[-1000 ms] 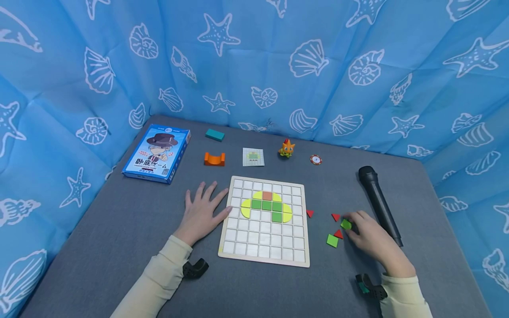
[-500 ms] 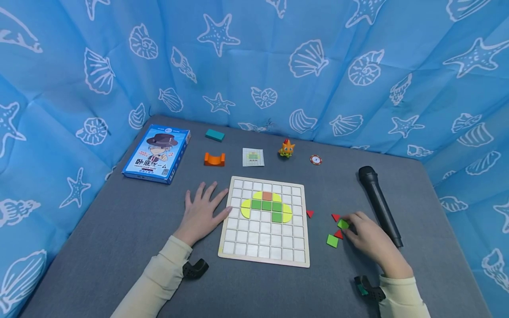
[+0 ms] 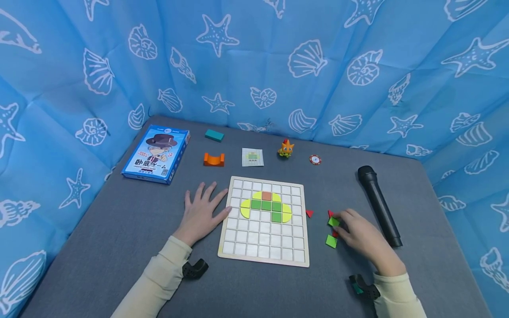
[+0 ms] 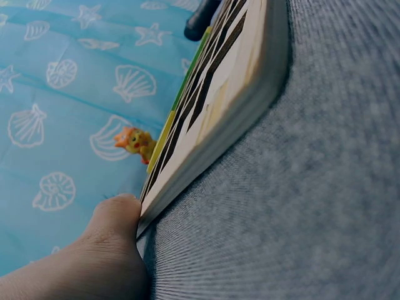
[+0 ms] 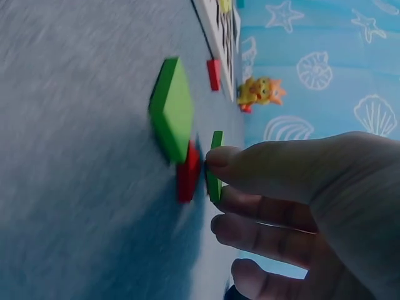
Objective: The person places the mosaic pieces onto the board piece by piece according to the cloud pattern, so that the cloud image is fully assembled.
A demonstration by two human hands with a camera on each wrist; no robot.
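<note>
Shifted toward the board, one green tile is pinched between the right hand's thumb and forefinger, a grip that seems suited to so thin a piece. Just by that thumb lies a red triangle, a second green tile nearer the person; the left hand's fingers spread apart, thumb touching the board, perhaps to steady it
</note>
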